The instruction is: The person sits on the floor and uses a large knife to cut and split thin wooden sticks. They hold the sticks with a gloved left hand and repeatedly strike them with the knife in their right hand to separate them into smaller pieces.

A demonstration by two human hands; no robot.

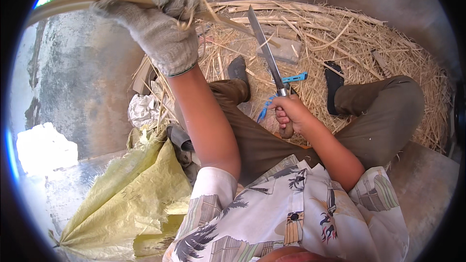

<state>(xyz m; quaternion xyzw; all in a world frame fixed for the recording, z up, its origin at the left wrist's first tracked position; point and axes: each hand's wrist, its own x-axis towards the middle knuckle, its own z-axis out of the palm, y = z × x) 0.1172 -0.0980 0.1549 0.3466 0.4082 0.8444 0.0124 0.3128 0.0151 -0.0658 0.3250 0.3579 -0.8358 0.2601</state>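
My left hand (167, 31), in a whitish knit work glove, is raised at the upper left with its fingers wrapped round a long, pale bamboo strip (73, 5). One end of the strip runs out past the left edge; the other slopes down to the right, toward the knife. Loose fibres hang at the glove. Low in front of my body, my bare right hand (290, 112) grips the wooden handle of a long, straight-bladed knife (268, 51). Its blade points up and away from me, crossing close to the strip; whether they touch, I cannot tell.
Bamboo shavings (398, 63) cover the floor around my feet. Beyond the knife lies a flat grey block (285, 48), with a blue-handled tool (294, 77) nearer. A yellow woven sack (131, 199) and crumpled white material (142, 110) lie at left, beside the wall (87, 68).
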